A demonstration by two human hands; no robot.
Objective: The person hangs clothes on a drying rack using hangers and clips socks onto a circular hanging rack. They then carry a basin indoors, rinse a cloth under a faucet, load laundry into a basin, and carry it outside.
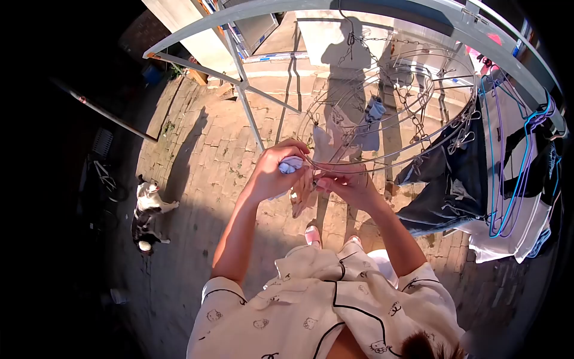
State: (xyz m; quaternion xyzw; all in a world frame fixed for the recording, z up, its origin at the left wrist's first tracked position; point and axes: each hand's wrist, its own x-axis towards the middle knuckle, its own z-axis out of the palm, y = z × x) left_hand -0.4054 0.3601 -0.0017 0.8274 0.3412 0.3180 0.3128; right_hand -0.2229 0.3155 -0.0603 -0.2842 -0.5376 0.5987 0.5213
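Your left hand (275, 170) is curled around a bunched pale cloth (291, 164), hiding most of it. Your right hand (350, 184) has fingertips close together by the wire rack (391, 157); I can't tell what they hold. A pinkish cloth (304, 197) hangs between, partly covered. Dark jeans (457, 179) and hangers (526, 161) crowd the right. A dog (148, 212) is left.

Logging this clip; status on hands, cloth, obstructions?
Left hand: gripping bunched pale cloth. Right hand: near wire rack rim, grip unclear. Dog off left, clear of hands.
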